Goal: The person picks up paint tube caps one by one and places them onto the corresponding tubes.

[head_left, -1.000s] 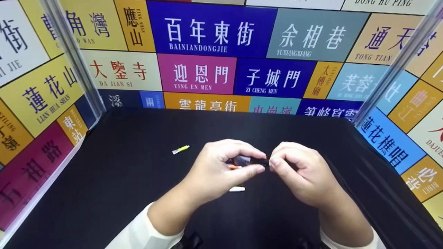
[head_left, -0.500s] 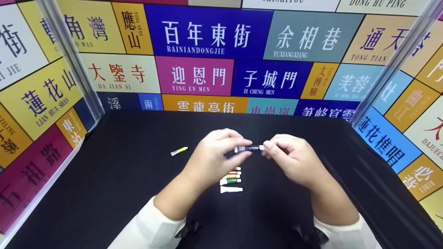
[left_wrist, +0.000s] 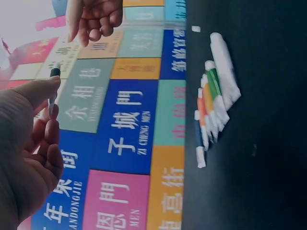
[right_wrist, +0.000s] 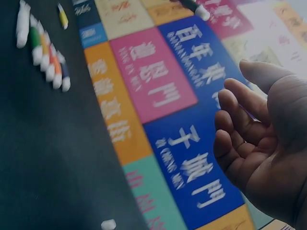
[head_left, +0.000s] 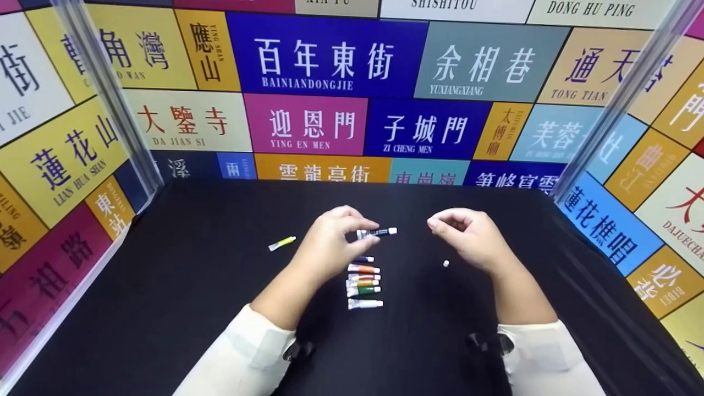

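Observation:
My left hand [head_left: 341, 239] pinches a small black paint tube [head_left: 380, 232] above the table, thumb on one side and fingers on the other. The tube's white-tipped end points right. My right hand [head_left: 470, 234] hovers to the right, apart from the tube, its fingers loosely curled; the right wrist view shows nothing between thumb and fingers. A small white cap-like piece [head_left: 445, 263] lies on the black cloth below that hand. Just under my left hand lies a row of small paint tubes, among them dark blue [left_wrist: 199, 139], orange [head_left: 364, 269], green [head_left: 363, 291] and white [head_left: 365, 303].
A yellow paint tube [head_left: 282, 243] lies by itself left of my left hand. Black cloth [head_left: 220, 308] covers the table. Behind it stand panels with colourful printed signs [head_left: 327, 52], and clear upright posts [head_left: 118, 104] rise at the table's back corners.
My right hand has come away from the black tube's end. My left hand has drawn left and farther back with the tube. The row of tubes and the small white piece now show.

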Demonstrator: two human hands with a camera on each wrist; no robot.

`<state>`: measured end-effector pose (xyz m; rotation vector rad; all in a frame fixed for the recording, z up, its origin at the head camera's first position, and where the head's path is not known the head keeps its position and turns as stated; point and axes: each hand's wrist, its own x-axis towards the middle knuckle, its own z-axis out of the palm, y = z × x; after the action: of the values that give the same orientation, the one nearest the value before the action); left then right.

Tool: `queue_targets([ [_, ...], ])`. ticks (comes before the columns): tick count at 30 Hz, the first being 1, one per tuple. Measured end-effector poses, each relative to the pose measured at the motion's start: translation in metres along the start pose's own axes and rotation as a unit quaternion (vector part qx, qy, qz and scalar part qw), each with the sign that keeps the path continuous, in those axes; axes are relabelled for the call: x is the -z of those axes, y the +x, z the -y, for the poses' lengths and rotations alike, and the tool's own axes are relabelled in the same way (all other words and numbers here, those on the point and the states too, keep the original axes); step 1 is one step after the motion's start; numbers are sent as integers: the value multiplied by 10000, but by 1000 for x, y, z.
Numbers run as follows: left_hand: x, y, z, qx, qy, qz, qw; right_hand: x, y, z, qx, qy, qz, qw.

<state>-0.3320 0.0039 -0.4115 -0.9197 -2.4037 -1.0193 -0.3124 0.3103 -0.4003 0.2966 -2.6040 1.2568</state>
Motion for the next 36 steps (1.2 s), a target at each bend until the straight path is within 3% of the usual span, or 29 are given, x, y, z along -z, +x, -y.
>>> queue_targets([
  [9, -30, 14, 33, 509, 250, 693, 9960, -7, 8, -48, -402, -210, 372, 9983],
  [18, -55, 21, 58, 1037, 363, 1271, 9858, -14, 12, -82, -568, -372, 619, 9958],
  [26, -62, 24, 67, 1458, 791, 1631, 9726, -16, 10, -104, -866, -849, 779, 9896],
  [36, -68, 27, 71, 1859, 1179, 1986, 9550, -10, 8, -120, -1070, -853, 1182, 9835],
])
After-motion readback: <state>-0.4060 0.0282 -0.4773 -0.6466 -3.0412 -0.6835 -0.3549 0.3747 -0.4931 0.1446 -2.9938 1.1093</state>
